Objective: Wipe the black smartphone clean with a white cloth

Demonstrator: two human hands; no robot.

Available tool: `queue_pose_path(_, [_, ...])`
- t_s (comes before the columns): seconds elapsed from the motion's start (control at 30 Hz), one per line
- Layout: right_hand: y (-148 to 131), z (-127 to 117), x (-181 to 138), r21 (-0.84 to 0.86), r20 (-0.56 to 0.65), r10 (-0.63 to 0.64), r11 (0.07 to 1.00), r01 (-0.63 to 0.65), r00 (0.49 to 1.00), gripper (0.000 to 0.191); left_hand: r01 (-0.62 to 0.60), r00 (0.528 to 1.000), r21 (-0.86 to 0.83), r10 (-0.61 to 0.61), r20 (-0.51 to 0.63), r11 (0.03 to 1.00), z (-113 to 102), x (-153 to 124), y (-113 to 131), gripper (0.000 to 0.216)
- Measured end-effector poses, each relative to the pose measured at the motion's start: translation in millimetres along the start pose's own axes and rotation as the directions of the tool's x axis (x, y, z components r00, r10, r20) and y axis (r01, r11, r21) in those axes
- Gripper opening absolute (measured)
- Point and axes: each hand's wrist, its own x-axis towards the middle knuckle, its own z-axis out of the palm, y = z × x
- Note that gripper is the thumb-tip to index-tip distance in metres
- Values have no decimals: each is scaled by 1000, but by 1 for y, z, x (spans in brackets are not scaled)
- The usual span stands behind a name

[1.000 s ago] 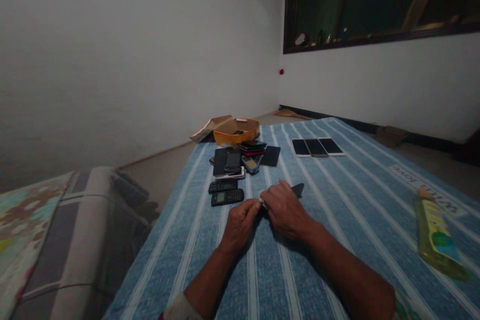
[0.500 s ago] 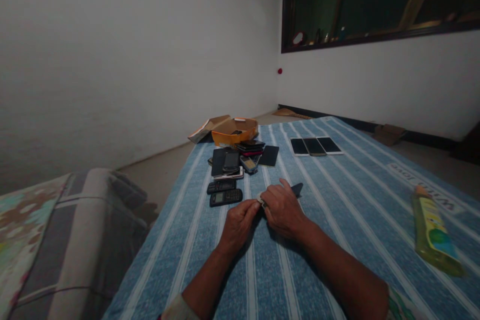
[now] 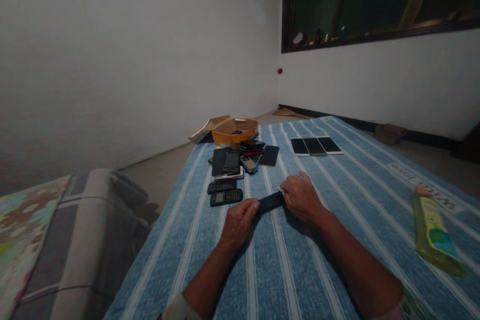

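A dark phone (image 3: 270, 202) lies flat on the blue striped cloth (image 3: 337, 200) between my hands. My left hand (image 3: 237, 221) pinches its near end, fingers curled closed. My right hand (image 3: 300, 195) rests over the phone's far end, fingers closed round a small pale wad (image 3: 279, 190) that shows at the thumb side. Two black keypad phones (image 3: 226, 191) lie just left of my left hand.
A heap of phones (image 3: 240, 157) sits farther back, behind it an orange box (image 3: 234, 132) with an open cardboard lid. Three smartphones (image 3: 315, 145) lie in a row at the back. A yellow-green bottle (image 3: 435, 230) lies at the right. A rolled mat (image 3: 82, 240) lies left of the table.
My right hand has slid along the phone toward its far end, uncovering the middle of the phone. My left hand has stayed at the near end.
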Motion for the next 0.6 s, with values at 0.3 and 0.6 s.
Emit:
queue_pose_path(0.3, [29, -1, 0, -10, -21, 111, 994, -111, 994, 20, 20, 1000, 5, -20, -5, 1000, 0, 1, -1, 33])
queue_pose_path(0.6, [21, 10, -2, 56, -329, 57, 998, -41, 943, 22, -1, 1000, -5, 1, -14, 1000, 1, 1, 1, 33])
